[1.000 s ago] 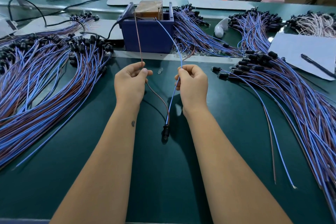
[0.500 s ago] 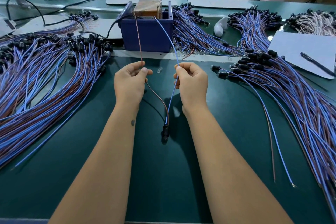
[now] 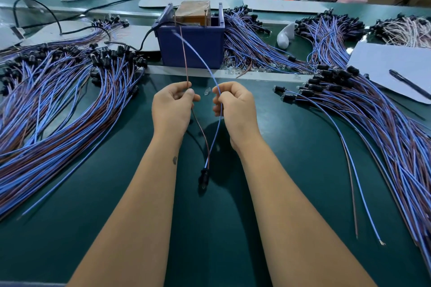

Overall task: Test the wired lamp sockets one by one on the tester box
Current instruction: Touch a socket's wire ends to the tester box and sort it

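One black lamp socket (image 3: 204,176) is under test: its brown wire (image 3: 185,65) is pinched by the left hand (image 3: 171,109), its blue wire (image 3: 210,70) by the right hand (image 3: 235,107), both aimed at the blue plastic tester box (image 3: 190,46); large bundles remain along the counter (image 3: 291,158) edges.

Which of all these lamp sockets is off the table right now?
The lamp socket dangling between the forearms: the left hand pinches its brown wire, the right hand its blue wire. The others lie in heaps.

**Bare arms, one small mark**

Two forearms in view, both bare to the frame's edge, no sleeves showing. Left hand (image 3: 172,109) and right hand (image 3: 235,107) wear no gloves, rings or wristbands. Well back from the left fingers (image 3: 190,93), a small dark mark (image 3: 174,160) sits on the forearm.
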`<state>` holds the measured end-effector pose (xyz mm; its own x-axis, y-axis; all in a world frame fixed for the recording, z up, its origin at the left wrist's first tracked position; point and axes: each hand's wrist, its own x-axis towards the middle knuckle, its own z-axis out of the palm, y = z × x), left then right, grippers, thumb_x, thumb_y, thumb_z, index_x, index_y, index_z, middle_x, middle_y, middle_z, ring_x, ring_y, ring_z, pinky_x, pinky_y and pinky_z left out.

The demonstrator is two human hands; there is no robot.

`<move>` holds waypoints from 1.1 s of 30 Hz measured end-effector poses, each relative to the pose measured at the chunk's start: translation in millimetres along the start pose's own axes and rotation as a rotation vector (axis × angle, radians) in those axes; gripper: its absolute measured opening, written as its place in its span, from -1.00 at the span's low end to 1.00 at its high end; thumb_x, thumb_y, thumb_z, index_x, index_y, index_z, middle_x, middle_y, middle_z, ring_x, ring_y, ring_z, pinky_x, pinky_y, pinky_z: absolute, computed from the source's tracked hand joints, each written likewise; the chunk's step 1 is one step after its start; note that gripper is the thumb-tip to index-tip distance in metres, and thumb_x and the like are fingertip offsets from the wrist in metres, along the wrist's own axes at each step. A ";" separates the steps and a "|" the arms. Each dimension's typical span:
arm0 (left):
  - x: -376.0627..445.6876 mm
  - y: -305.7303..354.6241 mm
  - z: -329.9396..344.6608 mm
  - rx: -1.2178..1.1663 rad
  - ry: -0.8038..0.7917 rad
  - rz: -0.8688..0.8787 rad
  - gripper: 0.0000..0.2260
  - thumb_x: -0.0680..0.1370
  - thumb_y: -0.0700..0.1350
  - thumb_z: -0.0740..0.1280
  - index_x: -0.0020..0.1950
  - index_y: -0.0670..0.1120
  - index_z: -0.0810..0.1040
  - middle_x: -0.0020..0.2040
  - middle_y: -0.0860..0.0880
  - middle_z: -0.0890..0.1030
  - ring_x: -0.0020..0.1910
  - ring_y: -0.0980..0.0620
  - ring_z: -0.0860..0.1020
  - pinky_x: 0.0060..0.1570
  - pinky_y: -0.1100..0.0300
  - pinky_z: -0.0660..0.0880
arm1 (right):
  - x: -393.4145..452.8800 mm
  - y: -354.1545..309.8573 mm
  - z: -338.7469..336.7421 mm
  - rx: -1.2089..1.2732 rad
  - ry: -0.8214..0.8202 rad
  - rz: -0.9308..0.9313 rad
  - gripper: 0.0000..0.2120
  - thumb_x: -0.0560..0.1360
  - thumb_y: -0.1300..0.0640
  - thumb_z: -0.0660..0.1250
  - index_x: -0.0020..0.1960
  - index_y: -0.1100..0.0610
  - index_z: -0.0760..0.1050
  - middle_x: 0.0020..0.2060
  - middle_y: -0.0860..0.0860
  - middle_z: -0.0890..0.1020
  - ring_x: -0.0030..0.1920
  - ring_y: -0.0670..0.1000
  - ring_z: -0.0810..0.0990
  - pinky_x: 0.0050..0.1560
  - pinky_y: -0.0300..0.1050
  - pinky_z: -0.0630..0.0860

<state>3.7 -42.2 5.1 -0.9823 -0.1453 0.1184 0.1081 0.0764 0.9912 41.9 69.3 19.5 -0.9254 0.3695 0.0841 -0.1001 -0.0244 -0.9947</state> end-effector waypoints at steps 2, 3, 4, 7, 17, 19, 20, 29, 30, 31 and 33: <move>0.3 0.4 1.0 -0.008 0.019 0.004 -0.88 0.60 -0.16 0.31 0.08 -0.03 0.60 -0.35 0.12 0.65 -0.42 0.28 0.50 -0.29 0.44 0.47 | -0.1 -2.7 2.8 0.121 0.042 0.013 -0.72 0.46 0.44 0.07 -0.22 0.16 0.44 -0.39 0.00 0.49 -0.44 -0.11 0.40 -0.42 -0.31 0.36; 0.9 0.9 1.6 -0.022 0.032 0.009 -0.89 0.60 -0.17 0.30 0.07 -0.04 0.60 -0.37 0.11 0.64 -0.44 0.28 0.50 -0.30 0.43 0.46 | 1.3 -4.2 3.1 0.192 0.077 0.023 -0.72 0.45 0.46 0.05 -0.23 0.16 0.42 -0.41 0.01 0.47 -0.48 -0.12 0.37 -0.46 -0.31 0.31; 0.9 1.1 2.1 -0.034 0.043 0.012 -0.89 0.60 -0.19 0.30 0.06 -0.05 0.60 -0.37 0.10 0.62 -0.45 0.27 0.49 -0.32 0.44 0.45 | 2.7 -4.8 1.8 0.256 0.115 0.034 -0.72 0.44 0.46 0.04 -0.23 0.17 0.42 -0.42 0.02 0.44 -0.50 -0.12 0.33 -0.49 -0.31 0.25; 0.4 1.7 2.8 -0.056 0.066 0.011 -0.89 0.61 -0.20 0.28 0.03 -0.06 0.60 -0.37 0.10 0.61 -0.48 0.27 0.47 -0.35 0.46 0.42 | 8.3 -2.9 -2.8 0.305 0.231 0.042 -0.72 0.52 0.37 0.09 -0.19 0.11 0.47 -0.46 -0.03 0.32 -0.50 -0.10 0.19 -0.50 -0.28 0.14; 3.7 1.9 0.8 -0.128 0.140 -0.002 -0.88 0.60 -0.20 0.28 0.04 -0.07 0.60 -0.41 0.13 0.61 -0.48 0.25 0.45 -0.36 0.41 0.43 | 18.5 11.1 3.6 0.059 0.338 -0.080 -0.78 0.62 0.19 0.20 -0.08 -0.02 0.57 -0.43 -0.07 0.31 -0.35 0.01 0.25 -0.24 -0.03 0.27; 4.4 2.2 -0.2 -0.155 0.171 -0.005 -0.87 0.60 -0.20 0.28 0.05 -0.07 0.61 -0.39 0.13 0.61 -0.47 0.25 0.45 -0.35 0.41 0.43 | 20.1 12.6 5.4 0.034 0.342 -0.091 -0.80 0.62 0.17 0.21 -0.06 -0.01 0.58 -0.43 -0.09 0.35 -0.35 0.01 0.29 -0.23 -0.02 0.32; 4.5 2.4 -0.8 -0.166 0.185 -0.004 -0.87 0.60 -0.20 0.28 0.04 -0.07 0.61 -0.38 0.12 0.61 -0.46 0.25 0.45 -0.35 0.41 0.43 | 21.3 13.3 6.4 0.018 0.344 -0.093 -0.81 0.62 0.17 0.21 -0.03 0.02 0.59 -0.44 -0.11 0.37 -0.35 0.00 0.32 -0.23 -0.03 0.34; 4.3 3.4 -0.6 -0.181 0.204 0.000 -0.87 0.60 -0.20 0.28 0.02 -0.05 0.62 -0.38 0.12 0.61 -0.43 0.26 0.48 -0.34 0.40 0.44 | 26.6 18.9 10.5 -0.170 0.274 -0.127 -0.79 0.62 0.10 0.22 0.12 0.02 0.62 -0.41 -0.17 0.44 -0.35 -0.08 0.40 -0.21 -0.14 0.40; 4.3 3.5 -0.5 -0.182 0.201 0.000 -0.87 0.60 -0.20 0.28 0.02 -0.05 0.62 -0.38 0.13 0.61 -0.42 0.25 0.48 -0.34 0.40 0.44 | 26.4 19.1 10.3 -0.184 0.259 -0.129 -0.79 0.62 0.10 0.22 0.13 0.02 0.62 -0.39 -0.17 0.46 -0.34 -0.08 0.40 -0.21 -0.13 0.41; 4.3 3.6 -0.5 -0.183 0.199 -0.002 -0.87 0.60 -0.20 0.28 0.02 -0.04 0.61 -0.38 0.13 0.61 -0.42 0.25 0.49 -0.34 0.39 0.44 | 26.2 19.3 10.1 -0.196 0.247 -0.131 -0.78 0.62 0.09 0.22 0.14 0.02 0.62 -0.38 -0.17 0.47 -0.34 -0.09 0.40 -0.20 -0.12 0.41; 3.8 3.6 -0.6 -0.184 0.196 -0.001 -0.87 0.60 -0.21 0.28 0.01 -0.04 0.61 -0.38 0.13 0.61 -0.40 0.24 0.50 -0.33 0.38 0.44 | 26.0 19.7 9.7 -0.211 0.234 -0.133 -0.78 0.61 0.08 0.22 0.14 0.01 0.62 -0.36 -0.16 0.48 -0.35 -0.11 0.39 -0.20 -0.12 0.41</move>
<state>0.5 -43.2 9.2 -0.9359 -0.3349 0.1093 0.1512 -0.1014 0.9833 12.3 69.4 2.7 -0.7978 0.5606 0.2219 -0.1136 0.2218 -0.9685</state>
